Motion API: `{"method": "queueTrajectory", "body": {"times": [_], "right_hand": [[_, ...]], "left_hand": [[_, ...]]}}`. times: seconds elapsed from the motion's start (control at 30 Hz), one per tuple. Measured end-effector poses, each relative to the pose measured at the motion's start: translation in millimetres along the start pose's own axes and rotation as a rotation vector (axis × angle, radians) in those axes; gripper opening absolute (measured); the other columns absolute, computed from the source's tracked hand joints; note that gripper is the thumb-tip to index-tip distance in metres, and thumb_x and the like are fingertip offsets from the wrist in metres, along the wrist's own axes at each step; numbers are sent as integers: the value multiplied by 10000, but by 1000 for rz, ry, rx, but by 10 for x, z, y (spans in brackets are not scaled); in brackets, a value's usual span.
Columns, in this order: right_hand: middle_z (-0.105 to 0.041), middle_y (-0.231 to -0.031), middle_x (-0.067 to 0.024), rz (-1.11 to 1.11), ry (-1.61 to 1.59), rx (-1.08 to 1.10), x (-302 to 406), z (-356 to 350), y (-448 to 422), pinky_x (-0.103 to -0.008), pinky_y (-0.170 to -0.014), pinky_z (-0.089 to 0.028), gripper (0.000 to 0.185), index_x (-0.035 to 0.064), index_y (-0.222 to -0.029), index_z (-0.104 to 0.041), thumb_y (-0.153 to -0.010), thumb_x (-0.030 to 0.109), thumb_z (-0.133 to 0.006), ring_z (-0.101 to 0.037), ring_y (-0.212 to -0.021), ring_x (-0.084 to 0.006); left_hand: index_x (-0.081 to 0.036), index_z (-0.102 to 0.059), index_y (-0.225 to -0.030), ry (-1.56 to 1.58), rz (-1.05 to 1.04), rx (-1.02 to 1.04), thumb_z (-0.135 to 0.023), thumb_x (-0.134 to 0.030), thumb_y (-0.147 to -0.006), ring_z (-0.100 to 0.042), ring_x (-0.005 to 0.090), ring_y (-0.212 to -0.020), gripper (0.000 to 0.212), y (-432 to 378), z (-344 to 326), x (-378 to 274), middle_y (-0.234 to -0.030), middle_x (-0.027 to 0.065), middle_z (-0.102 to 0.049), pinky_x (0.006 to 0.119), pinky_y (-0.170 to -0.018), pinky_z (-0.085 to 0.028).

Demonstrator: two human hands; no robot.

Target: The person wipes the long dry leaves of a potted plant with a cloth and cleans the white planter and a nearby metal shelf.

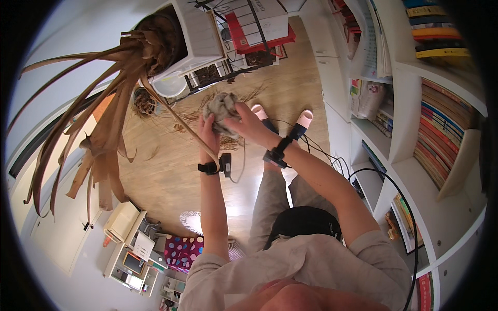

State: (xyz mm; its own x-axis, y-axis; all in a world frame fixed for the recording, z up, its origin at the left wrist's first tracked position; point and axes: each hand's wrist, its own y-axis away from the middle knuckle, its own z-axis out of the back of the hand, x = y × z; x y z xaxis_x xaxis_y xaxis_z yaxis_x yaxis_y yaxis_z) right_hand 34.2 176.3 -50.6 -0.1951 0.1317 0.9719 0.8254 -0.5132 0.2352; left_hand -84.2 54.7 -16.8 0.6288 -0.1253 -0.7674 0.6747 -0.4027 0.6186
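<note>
A crumpled, fuzzy grey-and-white cloth is bunched between my hands. My left hand supports its near left side, with fingers against it. My right hand grips its right side with the thumb and fingers. Left of my hands, a dried plant with long brown leaves leans out of a tall white planter. One of its dry stalks passes in front of my left hand and wrist. Beneath the cloth, dry plant scraps lie scattered on the wooden floor.
A black wire rack stands beyond my hands, with a red-and-white box by it. Near it are a white basin and a pot of dry plant matter. White bookshelves line the right. Black cables trail beside my feet.
</note>
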Motion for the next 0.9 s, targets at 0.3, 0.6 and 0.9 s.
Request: {"method": "queueTrajectory", "body": {"times": [0.3,0.6,0.9], "right_hand": [[-666,-1319,-89,-375,-263,-12,113,908,437,-313,-968,-550,591,-15,-1436,-540,-911,116,-778,-643,-1174,-165],[-735,-1227,-103,-44,6,-249,1593,1993,-358,-349,-935,-563,518,-1,-1344,-627,-899,196,-806,-709,-1058,-206],[-475,-1583,-207,336,840,-70,1675,1516,-2239,-572,-1150,-437,733,64,-1453,-603,-776,236,-825,-483,-1412,-392]], "left_hand": [[-25,-562,-1444,-251,173,303,-574,-198,-1119,-740,208,-973,368,220,-194,-6,-1256,107,-680,334,-834,-636],[-10,-305,-1601,-497,-511,-95,-730,-135,-1022,-611,273,-1300,729,-601,228,-1079,-1453,203,-529,360,-1019,-567],[-2,-357,-1537,-341,-470,39,-706,-75,-1028,-563,271,-1321,621,-823,-114,-1186,-1424,165,-493,430,-1108,-549]]}}
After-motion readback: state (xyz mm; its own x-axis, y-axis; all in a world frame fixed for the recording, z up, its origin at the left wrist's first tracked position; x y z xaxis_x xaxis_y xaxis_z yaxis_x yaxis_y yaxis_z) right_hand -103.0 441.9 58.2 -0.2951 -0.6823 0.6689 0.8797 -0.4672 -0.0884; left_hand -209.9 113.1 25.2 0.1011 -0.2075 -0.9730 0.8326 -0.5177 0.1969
